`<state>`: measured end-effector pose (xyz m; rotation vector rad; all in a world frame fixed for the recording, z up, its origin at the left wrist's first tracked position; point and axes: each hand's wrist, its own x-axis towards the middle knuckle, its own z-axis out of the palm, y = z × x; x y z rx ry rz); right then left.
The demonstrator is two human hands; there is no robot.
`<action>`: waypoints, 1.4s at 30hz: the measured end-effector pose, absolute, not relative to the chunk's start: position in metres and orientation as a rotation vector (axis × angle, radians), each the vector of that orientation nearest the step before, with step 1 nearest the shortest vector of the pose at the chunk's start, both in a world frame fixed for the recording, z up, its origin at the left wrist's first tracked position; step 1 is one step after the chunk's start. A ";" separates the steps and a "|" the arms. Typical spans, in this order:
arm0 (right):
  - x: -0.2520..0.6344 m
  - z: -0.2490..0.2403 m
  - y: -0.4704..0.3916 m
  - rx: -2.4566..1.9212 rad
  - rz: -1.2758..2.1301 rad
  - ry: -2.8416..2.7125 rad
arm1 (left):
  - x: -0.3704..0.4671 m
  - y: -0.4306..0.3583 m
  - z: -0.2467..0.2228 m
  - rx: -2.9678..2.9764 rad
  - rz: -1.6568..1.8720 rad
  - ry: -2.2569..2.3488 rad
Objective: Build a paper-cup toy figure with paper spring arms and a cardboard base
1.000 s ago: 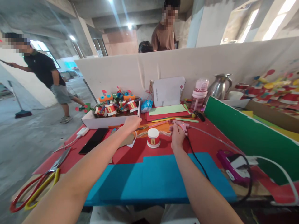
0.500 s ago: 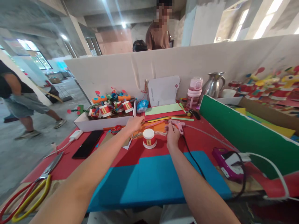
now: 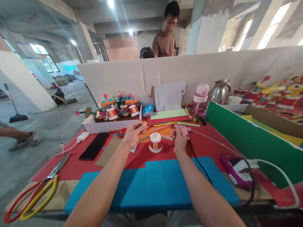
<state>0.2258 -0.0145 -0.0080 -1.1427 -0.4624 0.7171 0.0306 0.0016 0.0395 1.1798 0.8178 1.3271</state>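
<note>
My left hand [image 3: 133,135] is raised left of a red-and-white paper cup [image 3: 155,145], its thumb and fingers pinched on a small yellowish piece [image 3: 145,125]. The cup stands upside down, with a coiled spring arm [image 3: 145,138] on its left and another coiled spring arm [image 3: 167,137] on its right. My right hand [image 3: 180,140] is closed beside the right spring's end; what its fingers hold, if anything, is hidden. Just behind that hand lies a pink glue gun [image 3: 186,130], a clear glue stick running out to the right and a black cord toward me.
At the back left a white box [image 3: 111,125] holds finished cup figures. Scissors [image 3: 53,176] and a phone [image 3: 94,146] lie left; a purple power strip [image 3: 234,170] and green-sided box [image 3: 236,145] stand right. Blue sheets [image 3: 165,183] cover the front. A person [image 3: 163,44] is behind the partition.
My left hand has drawn back toward me and left, lifting the small yellowish piece. My right hand stays near the glue gun. The view has shifted slightly, and the walking person has moved mostly out at left.
</note>
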 end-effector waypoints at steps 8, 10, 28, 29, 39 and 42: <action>0.230 -0.005 -0.016 -1.149 0.714 -0.457 | 0.029 -0.002 0.032 0.998 1.336 0.704; 0.230 -0.004 -0.017 -1.134 0.706 -0.469 | 0.029 -0.003 0.031 1.004 1.336 0.709; 0.198 0.038 -0.062 -0.778 1.405 -1.149 | 0.035 -0.028 0.038 1.414 1.236 0.522; 0.198 0.037 -0.062 -0.763 1.435 -1.151 | 0.036 -0.028 0.037 1.417 1.228 0.526; 0.196 0.031 -0.063 -0.637 1.722 -1.018 | 0.025 -0.022 0.033 1.326 1.179 0.528; 0.196 0.032 -0.064 -0.615 1.775 -1.031 | 0.022 -0.024 0.036 1.405 1.189 0.519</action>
